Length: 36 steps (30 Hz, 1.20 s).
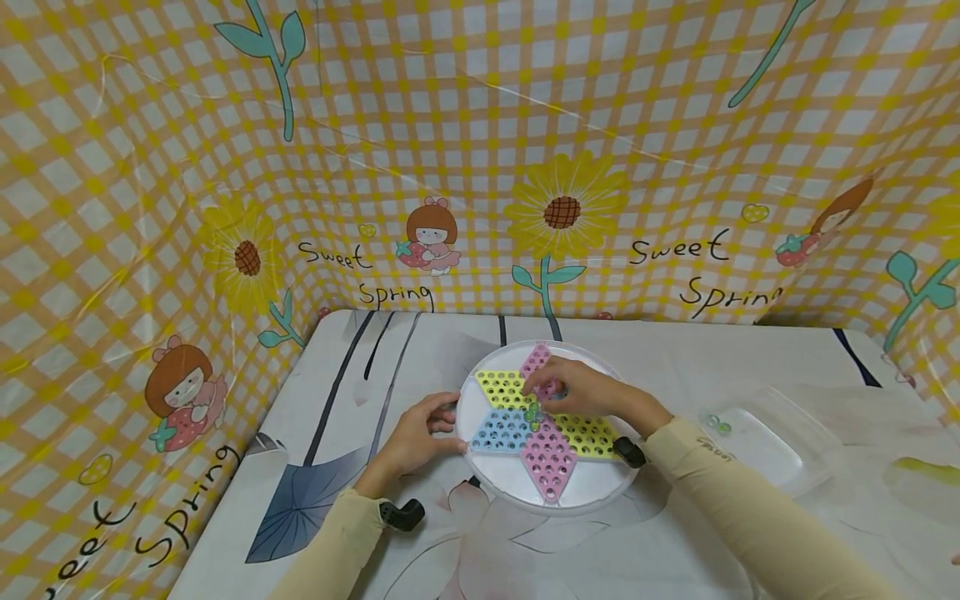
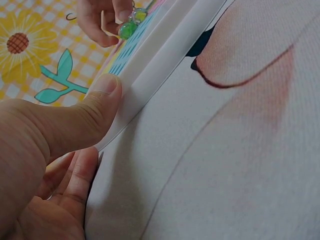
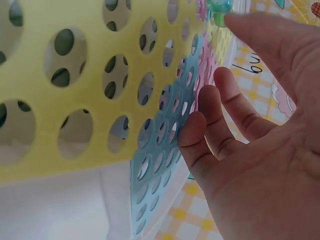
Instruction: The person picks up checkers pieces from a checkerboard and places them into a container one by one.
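A round white Chinese checkers board [image 1: 504,479] carries a star of pink, yellow and blue perforated points. My left hand [image 1: 420,433] grips its left rim. In the left wrist view the thumb [image 2: 102,102] lies on top of the rim, the other fingers below. Over the board's centre reaches my right hand [image 1: 577,387], beside a small cluster of green and clear glass marbles [image 1: 534,414]. In the right wrist view its thumb tip is right at a teal marble [image 3: 220,5], while three fingers curve loosely; I cannot tell whether it pinches that marble.
A clear plastic tray [image 1: 772,450] sits on the table to the right, with a few green marbles [image 1: 720,423] at its left side. Yellow checked cloth [image 1: 480,125] rises behind and at the left of the table [image 1: 360,350]. Black wrist devices are on both sleeves.
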Available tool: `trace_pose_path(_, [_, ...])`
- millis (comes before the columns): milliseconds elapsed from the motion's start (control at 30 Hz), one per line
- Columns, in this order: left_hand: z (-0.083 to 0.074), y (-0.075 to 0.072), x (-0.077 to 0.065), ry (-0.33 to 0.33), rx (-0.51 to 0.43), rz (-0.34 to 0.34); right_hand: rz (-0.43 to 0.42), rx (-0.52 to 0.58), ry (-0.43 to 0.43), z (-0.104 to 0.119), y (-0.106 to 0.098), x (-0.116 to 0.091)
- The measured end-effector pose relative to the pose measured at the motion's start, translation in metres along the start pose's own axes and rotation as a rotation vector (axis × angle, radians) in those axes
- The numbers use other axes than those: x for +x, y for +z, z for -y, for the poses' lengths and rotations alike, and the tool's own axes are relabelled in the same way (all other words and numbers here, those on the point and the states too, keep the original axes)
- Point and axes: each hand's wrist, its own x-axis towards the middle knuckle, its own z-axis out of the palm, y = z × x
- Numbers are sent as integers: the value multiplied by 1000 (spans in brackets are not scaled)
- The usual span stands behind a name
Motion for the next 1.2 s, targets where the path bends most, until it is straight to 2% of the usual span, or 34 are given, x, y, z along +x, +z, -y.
trace_pose_path(267, [0, 1, 0, 3, 0, -4, 20, -27, -35, 3, 0, 3])
trace_pose_path(500, [-1, 1, -1, -12, 4, -3, 6, -61, 1, 3, 3, 5])
trace_pose_path(700, [0, 1, -1, -7, 5, -8, -16, -53, -16, 1, 4, 4])
trace_pose_path(1200, [1, 1, 0, 5, -6, -5, -3, -47, -10, 0, 5, 5])
